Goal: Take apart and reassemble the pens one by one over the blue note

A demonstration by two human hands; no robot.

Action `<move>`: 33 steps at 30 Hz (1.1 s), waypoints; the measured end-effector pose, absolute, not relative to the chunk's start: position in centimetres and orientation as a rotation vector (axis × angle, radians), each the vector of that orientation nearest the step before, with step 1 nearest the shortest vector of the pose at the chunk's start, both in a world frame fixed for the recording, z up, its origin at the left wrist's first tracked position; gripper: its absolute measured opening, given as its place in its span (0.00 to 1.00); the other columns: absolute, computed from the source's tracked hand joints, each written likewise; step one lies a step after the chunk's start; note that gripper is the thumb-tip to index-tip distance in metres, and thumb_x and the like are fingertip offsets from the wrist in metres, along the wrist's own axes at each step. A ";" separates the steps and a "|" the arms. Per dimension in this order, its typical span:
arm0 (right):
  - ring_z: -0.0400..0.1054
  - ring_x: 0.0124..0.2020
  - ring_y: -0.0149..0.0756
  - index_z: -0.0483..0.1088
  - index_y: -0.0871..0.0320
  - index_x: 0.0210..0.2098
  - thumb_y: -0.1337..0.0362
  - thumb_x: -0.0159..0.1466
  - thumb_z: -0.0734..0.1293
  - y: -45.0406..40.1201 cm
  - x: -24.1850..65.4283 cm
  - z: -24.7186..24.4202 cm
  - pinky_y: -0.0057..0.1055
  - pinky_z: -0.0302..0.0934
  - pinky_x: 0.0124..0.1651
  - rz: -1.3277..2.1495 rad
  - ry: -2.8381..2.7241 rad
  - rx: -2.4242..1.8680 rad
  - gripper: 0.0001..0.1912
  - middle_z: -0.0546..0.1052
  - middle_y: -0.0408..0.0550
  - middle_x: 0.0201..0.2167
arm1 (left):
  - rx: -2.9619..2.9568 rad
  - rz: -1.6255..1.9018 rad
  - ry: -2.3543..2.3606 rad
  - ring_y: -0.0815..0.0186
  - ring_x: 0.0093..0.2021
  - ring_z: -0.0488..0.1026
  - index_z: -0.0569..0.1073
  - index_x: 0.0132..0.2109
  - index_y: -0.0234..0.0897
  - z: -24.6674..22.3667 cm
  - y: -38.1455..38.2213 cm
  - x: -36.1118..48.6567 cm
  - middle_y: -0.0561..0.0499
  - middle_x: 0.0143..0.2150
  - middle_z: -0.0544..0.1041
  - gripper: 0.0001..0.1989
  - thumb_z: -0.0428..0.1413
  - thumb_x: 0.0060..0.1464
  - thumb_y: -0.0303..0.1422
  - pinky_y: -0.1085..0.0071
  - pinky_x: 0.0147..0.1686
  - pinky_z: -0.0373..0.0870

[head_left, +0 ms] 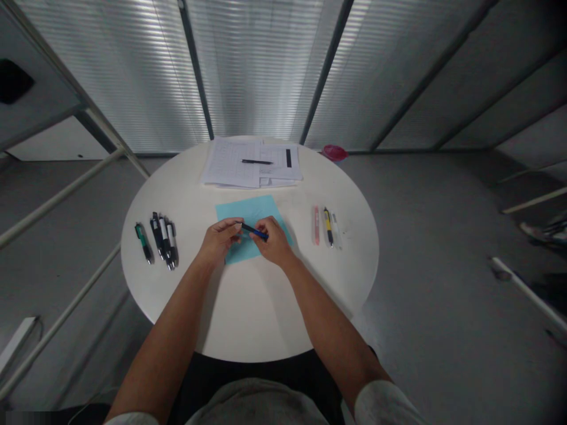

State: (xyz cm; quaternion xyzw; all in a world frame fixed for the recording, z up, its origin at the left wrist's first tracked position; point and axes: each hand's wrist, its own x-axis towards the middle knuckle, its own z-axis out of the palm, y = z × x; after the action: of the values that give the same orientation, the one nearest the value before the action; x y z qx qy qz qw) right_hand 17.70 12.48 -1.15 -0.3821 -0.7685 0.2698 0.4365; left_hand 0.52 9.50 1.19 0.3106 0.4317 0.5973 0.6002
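A pen with a blue end and a dark front part (pixel 256 231) is held between my two hands, above a light blue sheet of paper (pixel 241 255). My left hand (pixel 218 239) pinches its silvery tip end. The blue end sits in the closed fingers of my right hand (pixel 274 240). Faint pen marks show on the blue sheet, which lies flat on the round white table (pixel 248 319). Parts of the sheet are hidden under both hands.
On the left lie a green pen (pixel 143 242) and several black and white pens (pixel 163 239). To the right are a pink pen (pixel 316 225), a yellow and black pen (pixel 328 226) and a clear one (pixel 336 230). Printed papers (pixel 234 162) with a black pen (pixel 257 162) lie at the back.
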 end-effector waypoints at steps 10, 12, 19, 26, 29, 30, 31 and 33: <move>0.69 0.42 0.35 0.72 0.53 0.44 0.58 0.69 0.60 12.4 17.9 -0.7 0.34 0.64 0.46 0.703 -1.982 -0.946 0.11 0.74 0.48 0.39 | 0.690 1.402 0.978 0.68 0.30 0.70 0.80 0.40 0.31 1.4 9.5 0.4 0.49 0.29 0.73 0.17 0.69 0.40 0.33 0.72 0.26 0.67; 0.69 0.41 0.35 0.72 0.54 0.44 0.58 0.69 0.61 12.4 17.9 -0.7 0.33 0.65 0.45 0.695 -1.970 -0.951 0.11 0.73 0.48 0.39 | 0.692 1.400 0.979 0.69 0.30 0.70 0.80 0.40 0.31 1.3 9.6 0.4 0.49 0.29 0.73 0.17 0.69 0.41 0.34 0.72 0.25 0.66; 0.69 0.42 0.35 0.70 0.54 0.41 0.58 0.67 0.64 12.5 17.6 -0.9 0.33 0.64 0.45 0.698 -1.946 -0.950 0.08 0.72 0.48 0.39 | 0.703 1.404 1.052 0.71 0.27 0.69 0.78 0.38 0.33 0.7 9.9 0.5 0.49 0.31 0.75 0.16 0.68 0.43 0.37 0.74 0.24 0.65; 0.69 0.41 0.34 0.71 0.55 0.42 0.56 0.69 0.60 12.4 17.7 -0.8 0.31 0.63 0.44 0.748 -1.961 -0.972 0.12 0.74 0.48 0.39 | 0.664 1.402 1.060 0.74 0.24 0.68 0.76 0.38 0.35 0.7 10.0 0.3 0.51 0.31 0.75 0.15 0.69 0.42 0.35 0.75 0.22 0.63; 0.70 0.40 0.34 0.72 0.55 0.40 0.57 0.70 0.58 12.4 17.7 -0.7 0.32 0.63 0.45 0.767 -1.972 -0.989 0.14 0.75 0.48 0.37 | 0.658 1.387 1.059 0.73 0.24 0.67 0.76 0.35 0.34 0.9 10.0 0.3 0.53 0.25 0.70 0.14 0.69 0.42 0.35 0.76 0.23 0.64; 0.70 0.40 0.34 0.72 0.55 0.40 0.57 0.71 0.57 12.4 17.7 -0.7 0.32 0.62 0.45 0.775 -1.974 -0.991 0.14 0.75 0.48 0.37 | 0.657 1.384 1.059 0.73 0.25 0.67 0.76 0.35 0.34 0.9 10.0 0.4 0.54 0.24 0.69 0.14 0.69 0.42 0.35 0.76 0.23 0.64; 0.70 0.39 0.34 0.71 0.55 0.42 0.57 0.71 0.57 12.4 17.6 -0.7 0.32 0.62 0.45 0.786 -1.969 -0.995 0.14 0.75 0.48 0.37 | 0.657 1.383 1.059 0.73 0.25 0.67 0.77 0.36 0.34 0.9 9.9 0.4 0.54 0.24 0.69 0.15 0.69 0.42 0.35 0.76 0.23 0.64; 0.70 0.38 0.34 0.70 0.55 0.46 0.56 0.69 0.60 12.3 17.6 -0.8 0.32 0.63 0.44 0.801 -1.942 -1.012 0.13 0.76 0.48 0.39 | 0.652 1.391 1.060 0.73 0.25 0.67 0.77 0.36 0.34 0.9 10.0 0.4 0.53 0.25 0.69 0.15 0.69 0.41 0.36 0.76 0.23 0.64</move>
State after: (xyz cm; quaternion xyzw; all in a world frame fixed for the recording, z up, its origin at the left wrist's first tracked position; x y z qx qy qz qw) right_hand 17.62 12.34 -0.85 -0.3989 -0.7656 0.3157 0.3938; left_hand 0.41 9.96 0.90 0.2807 0.4565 0.5987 0.5953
